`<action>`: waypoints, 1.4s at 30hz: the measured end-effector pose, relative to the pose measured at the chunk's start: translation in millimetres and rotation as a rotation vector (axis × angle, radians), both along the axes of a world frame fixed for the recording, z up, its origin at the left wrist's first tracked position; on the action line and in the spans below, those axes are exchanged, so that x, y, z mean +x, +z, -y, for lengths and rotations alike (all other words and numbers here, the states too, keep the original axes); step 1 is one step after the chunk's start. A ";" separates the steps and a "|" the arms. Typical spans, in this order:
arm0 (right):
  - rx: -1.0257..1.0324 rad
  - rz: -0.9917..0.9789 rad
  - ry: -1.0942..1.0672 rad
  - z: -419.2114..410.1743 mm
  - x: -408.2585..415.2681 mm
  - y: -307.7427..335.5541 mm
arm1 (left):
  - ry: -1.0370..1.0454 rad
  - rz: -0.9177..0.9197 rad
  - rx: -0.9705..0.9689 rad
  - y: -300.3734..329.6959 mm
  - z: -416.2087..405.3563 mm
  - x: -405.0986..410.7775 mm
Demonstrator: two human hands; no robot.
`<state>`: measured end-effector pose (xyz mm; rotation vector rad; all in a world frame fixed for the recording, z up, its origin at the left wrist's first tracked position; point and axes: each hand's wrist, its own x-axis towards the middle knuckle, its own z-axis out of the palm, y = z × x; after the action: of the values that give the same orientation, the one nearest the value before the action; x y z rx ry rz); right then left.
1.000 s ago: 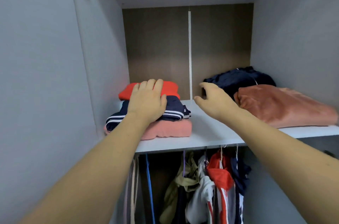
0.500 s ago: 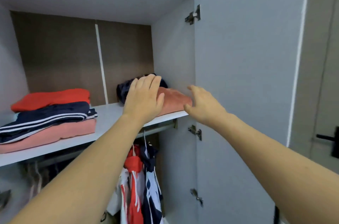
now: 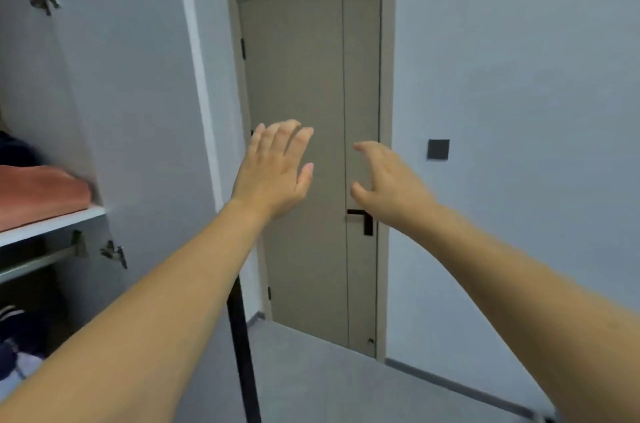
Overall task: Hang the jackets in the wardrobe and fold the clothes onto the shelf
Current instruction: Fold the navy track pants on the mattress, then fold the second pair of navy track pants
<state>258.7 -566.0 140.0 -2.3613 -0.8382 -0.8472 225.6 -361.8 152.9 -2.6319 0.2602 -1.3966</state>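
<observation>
Clothes [image 3: 38,194]: a folded pink piece lies on the wardrobe shelf [image 3: 52,223] at the far left edge of view, with something dark [image 3: 14,148] behind it, too cut off to name. Below the shelf a rail [image 3: 34,261] runs across, and dark and striped garments [image 3: 14,336] show beneath it, probably the hung jackets, though little of them is visible.

Neither hand has hold of anything. The left hand [image 3: 277,173] is raised with fingers straight and close together, palm away, thumb out to the side. The right hand [image 3: 384,180] is spread wider, its fingers loosely bent and the thumb apart, as if relaxed in mid-air. Both hang free in front of the room door [image 3: 311,145], well apart from the shelf and touching nothing.

Outward from the hands: the open wardrobe door [image 3: 138,110] with its hinges [image 3: 112,252] stands between them and the shelf; a dark switch plate [image 3: 438,149] sits on the wall to the right, and a black handle [image 3: 363,220] on the room door.

As for handling, the fabric looks soft and light and would flop rather than hold shape. A folded piece is best taken with both hands flat under or clasping its two sides so the fold keeps; a jacket is best held at the shoulders or collar for the hanger.
</observation>
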 end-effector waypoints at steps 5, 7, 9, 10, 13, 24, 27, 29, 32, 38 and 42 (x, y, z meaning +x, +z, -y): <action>0.029 -0.105 -0.240 116.9 44.7 -23.0 | -0.158 -0.105 -0.035 -18.4 103.7 83.1; 0.035 -0.147 -0.325 157.0 62.1 -35.0 | -0.232 -0.163 -0.019 -30.4 141.2 117.4; 0.036 -0.180 -0.406 193.2 82.3 -46.1 | -0.284 -0.202 0.017 -42.1 176.2 153.8; 0.033 -0.195 -0.443 209.6 93.0 -51.2 | -0.312 -0.213 0.026 -47.5 192.9 172.7; 0.031 -0.234 -0.529 254.6 127.1 -66.1 | -0.415 -0.236 0.013 -62.6 240.5 228.5; 0.088 -0.407 -0.878 437.7 201.4 -122.8 | -0.764 -0.461 -0.049 -121.1 459.8 382.0; 0.115 -0.463 -0.978 497.3 203.6 -144.9 | -0.861 -0.529 0.004 -146.2 534.0 397.8; 0.140 -0.488 -1.032 543.7 205.4 -163.8 | -0.922 -0.555 0.048 -164.5 590.1 407.7; 0.185 -0.523 -1.059 597.0 206.4 -186.0 | -0.959 -0.595 0.101 -186.0 649.8 419.4; 0.357 -0.556 -1.167 715.8 201.4 -231.0 | -1.044 -0.667 0.206 -213.7 783.6 441.3; 0.432 -0.591 -1.243 781.8 195.5 -267.7 | -1.136 -0.698 0.298 -239.3 872.4 449.7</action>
<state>454.2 -1347.9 -127.7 -2.3270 1.0541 -0.5404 675.4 -1234.3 -86.4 -2.5903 2.0595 -0.3543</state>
